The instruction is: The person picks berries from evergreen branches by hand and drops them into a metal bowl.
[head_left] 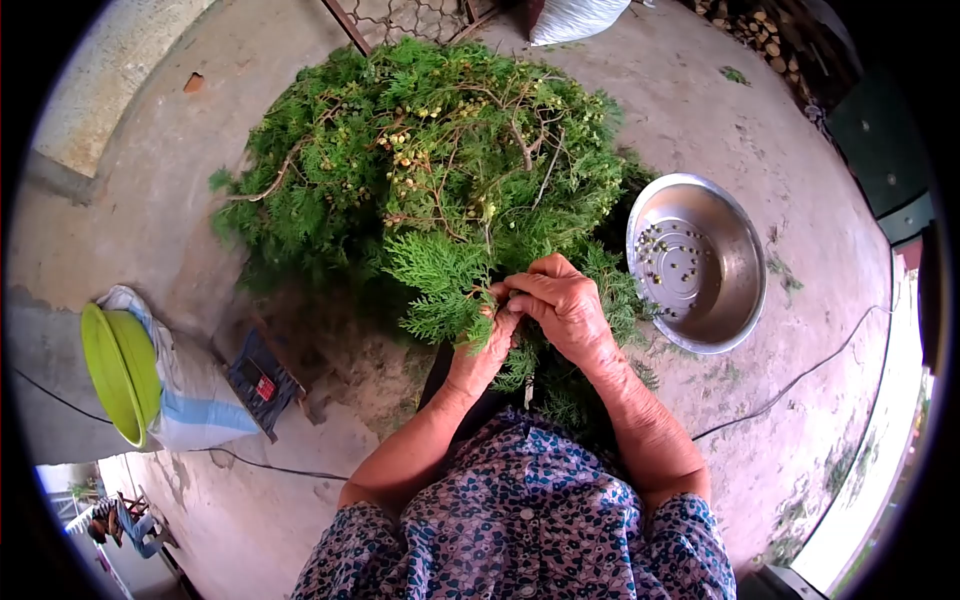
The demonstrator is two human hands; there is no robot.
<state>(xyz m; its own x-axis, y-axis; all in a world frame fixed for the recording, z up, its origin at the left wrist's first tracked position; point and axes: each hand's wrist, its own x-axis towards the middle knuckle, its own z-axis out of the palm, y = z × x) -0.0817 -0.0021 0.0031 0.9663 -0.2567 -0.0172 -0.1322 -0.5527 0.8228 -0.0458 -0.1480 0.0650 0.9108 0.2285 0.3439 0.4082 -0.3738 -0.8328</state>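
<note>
My left hand (484,350) is closed around a green conifer sprig (437,275), whose flat, feathery leaves fan out above and left of the fingers. My right hand (562,302) meets it from the right, thumb and fingers pinched together at the sprig's stem; whatever sits between those fingertips is hidden. Just beyond both hands rises a big heap of cut conifer branches (340,190) dotted with small yellowish-green cones (405,150). To the right of my hands a steel basin (735,270) stands on the floor, with small greenish cones (672,262) scattered over its bottom.
At left, a lime-green basin (122,375) leans by a white sack (195,405), next to a dark low object (265,385). Another white sack (575,18) and a metal frame (345,25) are at the back. Black cable (790,385) crosses the concrete floor; stacked firewood (755,35) lies upper right.
</note>
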